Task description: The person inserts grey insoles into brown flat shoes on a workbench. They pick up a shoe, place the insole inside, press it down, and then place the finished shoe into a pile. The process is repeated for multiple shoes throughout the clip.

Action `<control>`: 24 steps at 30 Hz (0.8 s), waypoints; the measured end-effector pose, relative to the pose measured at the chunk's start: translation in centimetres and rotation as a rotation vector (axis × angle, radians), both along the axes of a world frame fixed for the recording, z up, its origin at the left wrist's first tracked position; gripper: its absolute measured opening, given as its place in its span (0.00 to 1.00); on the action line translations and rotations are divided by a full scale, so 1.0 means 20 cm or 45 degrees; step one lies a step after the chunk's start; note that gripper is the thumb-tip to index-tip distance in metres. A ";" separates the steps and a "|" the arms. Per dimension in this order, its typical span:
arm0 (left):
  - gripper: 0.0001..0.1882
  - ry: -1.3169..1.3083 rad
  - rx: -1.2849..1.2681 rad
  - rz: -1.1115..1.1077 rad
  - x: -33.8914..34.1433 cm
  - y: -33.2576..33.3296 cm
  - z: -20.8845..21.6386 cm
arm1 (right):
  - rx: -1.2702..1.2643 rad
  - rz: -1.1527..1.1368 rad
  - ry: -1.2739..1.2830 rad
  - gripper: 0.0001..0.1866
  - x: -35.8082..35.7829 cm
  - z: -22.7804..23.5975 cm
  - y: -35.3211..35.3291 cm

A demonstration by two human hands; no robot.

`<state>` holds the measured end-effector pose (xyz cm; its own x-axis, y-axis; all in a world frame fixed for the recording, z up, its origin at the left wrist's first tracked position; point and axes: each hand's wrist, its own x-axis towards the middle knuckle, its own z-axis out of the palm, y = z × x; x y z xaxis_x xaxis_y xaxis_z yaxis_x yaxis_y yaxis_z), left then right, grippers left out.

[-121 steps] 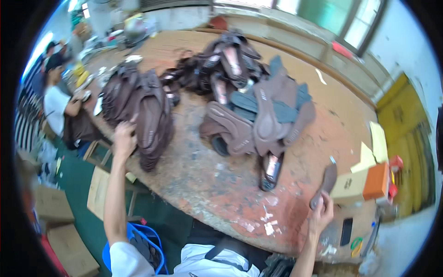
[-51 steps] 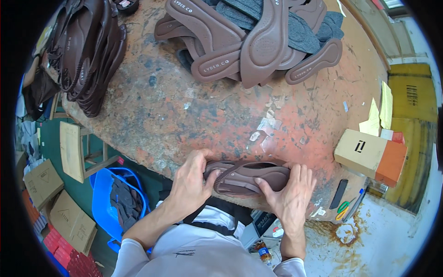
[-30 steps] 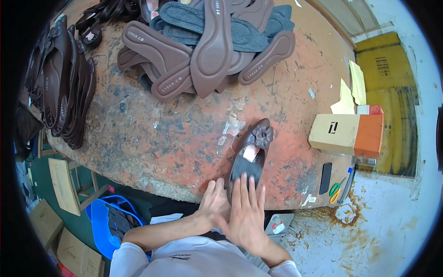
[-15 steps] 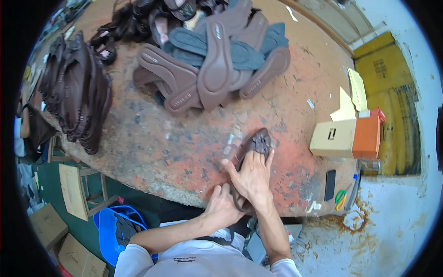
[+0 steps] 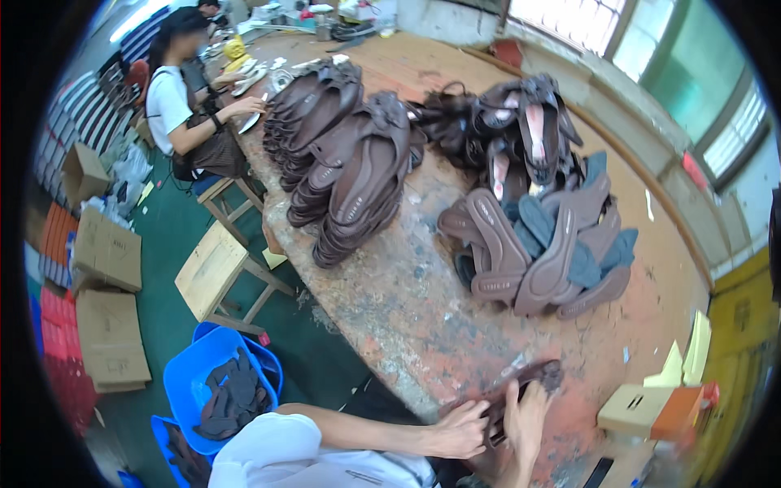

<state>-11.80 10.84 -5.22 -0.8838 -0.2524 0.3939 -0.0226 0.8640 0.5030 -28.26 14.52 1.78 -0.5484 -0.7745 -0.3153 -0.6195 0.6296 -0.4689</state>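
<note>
Close to the table's front edge, a dark brown flat shoe (image 5: 529,375) with a bow-like ornament on its toe lies tilted between my hands. My left hand (image 5: 462,431) is closed at its heel end, fingers bent against the rim. My right hand (image 5: 527,413) reaches into the opening from the toe side, its thumb along the inner edge and its fingertips hidden inside. Beyond them sits a heap of brown insoles (image 5: 545,260) mixed with grey-blue ones (image 5: 537,224). Stacked brown shoe uppers (image 5: 350,187) stand farther left.
More dark shoes (image 5: 533,134) are piled at the back. A beige and orange box (image 5: 643,409) and a phone (image 5: 599,472) lie to the right. Blue bins (image 5: 183,382) and a wooden stool (image 5: 210,267) stand on the floor at left. Another person (image 5: 175,98) works at the table's far left.
The view has swung up and left, bringing in the co-worker and the far table. The shoe is now tilted more to the right, and my right hand's fingers are more bent inside it.
</note>
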 end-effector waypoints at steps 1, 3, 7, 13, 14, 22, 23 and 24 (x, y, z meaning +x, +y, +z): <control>0.13 0.110 -0.117 0.008 0.05 -0.10 0.01 | -0.359 0.139 -0.113 0.39 0.00 0.04 0.07; 0.09 0.341 -0.128 0.061 0.22 -0.29 0.12 | -0.774 0.145 -0.110 0.37 0.05 0.12 0.18; 0.08 0.483 -0.560 0.580 0.49 -0.88 0.68 | -1.065 -0.488 0.080 0.31 0.03 -0.05 0.35; 0.12 0.475 -0.833 1.285 0.60 -1.76 0.67 | -0.469 -0.088 0.604 0.27 0.11 -0.30 0.27; 0.14 0.245 -0.889 1.352 0.65 -1.77 0.58 | -0.513 -0.112 0.549 0.26 0.11 -0.32 0.25; 0.16 0.086 -0.476 1.512 0.72 -1.44 0.46 | -0.739 -0.278 0.417 0.21 -0.01 -0.35 0.32; 0.17 0.149 -0.406 1.533 0.76 -1.36 0.47 | -0.751 -0.318 0.348 0.20 -0.03 -0.34 0.31; 0.18 0.223 -0.313 1.537 0.75 -1.28 0.43 | -0.754 -0.367 0.303 0.20 -0.09 -0.33 0.30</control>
<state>3.22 -14.69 3.43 -0.0686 -0.7694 0.6350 -0.8165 0.4090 0.4074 -29.99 20.61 -4.91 -0.7597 -0.5920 0.2691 -0.5945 0.4646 -0.6563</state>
